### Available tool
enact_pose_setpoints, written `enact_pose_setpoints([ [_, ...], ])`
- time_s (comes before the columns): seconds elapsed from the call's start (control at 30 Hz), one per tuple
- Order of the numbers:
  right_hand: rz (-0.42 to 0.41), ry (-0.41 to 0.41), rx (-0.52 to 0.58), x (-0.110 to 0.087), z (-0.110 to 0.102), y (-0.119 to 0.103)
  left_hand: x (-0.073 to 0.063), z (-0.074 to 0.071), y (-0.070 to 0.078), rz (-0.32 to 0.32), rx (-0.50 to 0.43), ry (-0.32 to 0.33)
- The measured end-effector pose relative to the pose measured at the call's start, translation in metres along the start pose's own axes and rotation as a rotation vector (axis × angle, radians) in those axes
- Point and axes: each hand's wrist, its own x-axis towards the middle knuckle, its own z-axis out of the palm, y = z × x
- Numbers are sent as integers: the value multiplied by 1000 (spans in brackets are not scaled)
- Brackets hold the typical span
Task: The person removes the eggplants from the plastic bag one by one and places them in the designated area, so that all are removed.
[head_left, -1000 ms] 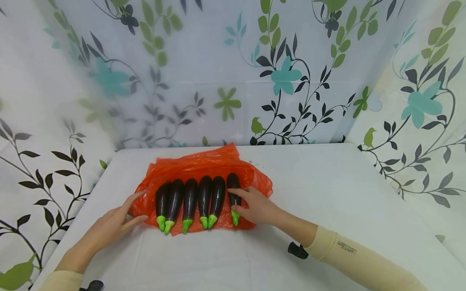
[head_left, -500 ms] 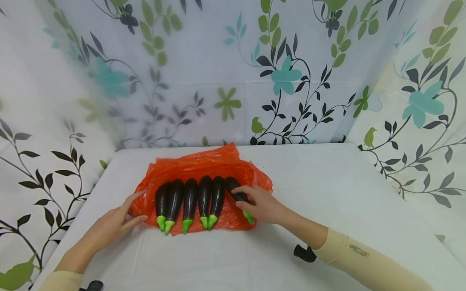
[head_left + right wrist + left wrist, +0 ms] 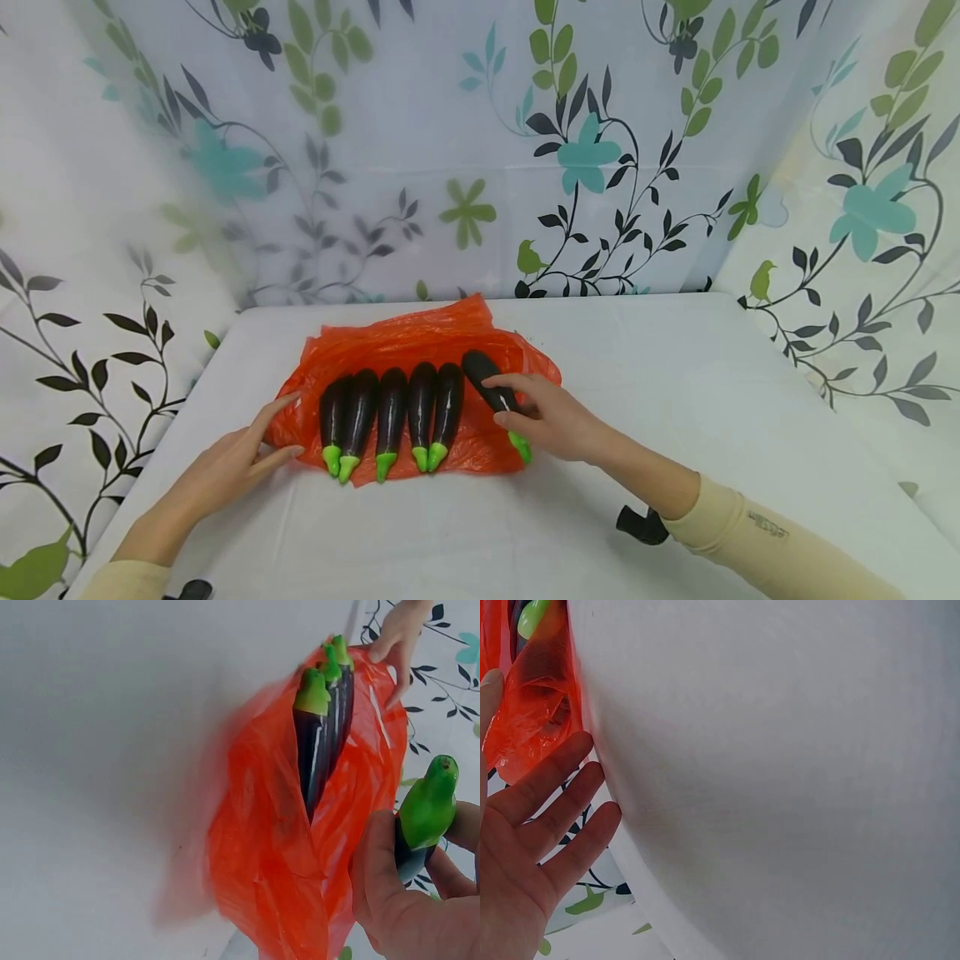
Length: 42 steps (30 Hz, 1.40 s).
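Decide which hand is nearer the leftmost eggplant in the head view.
Left. The left hand is just left of the leftmost eggplant; the right hand is well to its right, gripping the rightmost eggplant.

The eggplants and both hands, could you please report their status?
Right hand grips one eggplant, tilted. Left hand open at red bag. Five other eggplants lined up on it. No obstruction visible.

left hand (image 3: 521, 851), fingers spread | red bag (image 3: 532, 716) by forefinger | green stem (image 3: 532, 618) | white tabletop (image 3: 780, 750)

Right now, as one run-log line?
right hand: grips rightmost eggplant | left hand: at edge of red plastic | five other eggplants: on plastic
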Motion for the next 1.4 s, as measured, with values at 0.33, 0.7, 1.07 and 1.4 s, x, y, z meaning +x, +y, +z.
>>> enact_pose_setpoints([
  [0.33, 51, 116, 73, -4, -24, -5, 0, -1, 1, -2, 2, 1],
  [0.7, 78, 240, 30, 0, -54, 11, 0, -1, 0, -11, 3, -4],
  [1.07, 126, 242, 92, 6, -77, 31, 0, 0, 0, 6, 4, 5],
  [1.4, 218, 259, 57, 14, -90, 52, 0, -1, 0, 7, 3, -1],
])
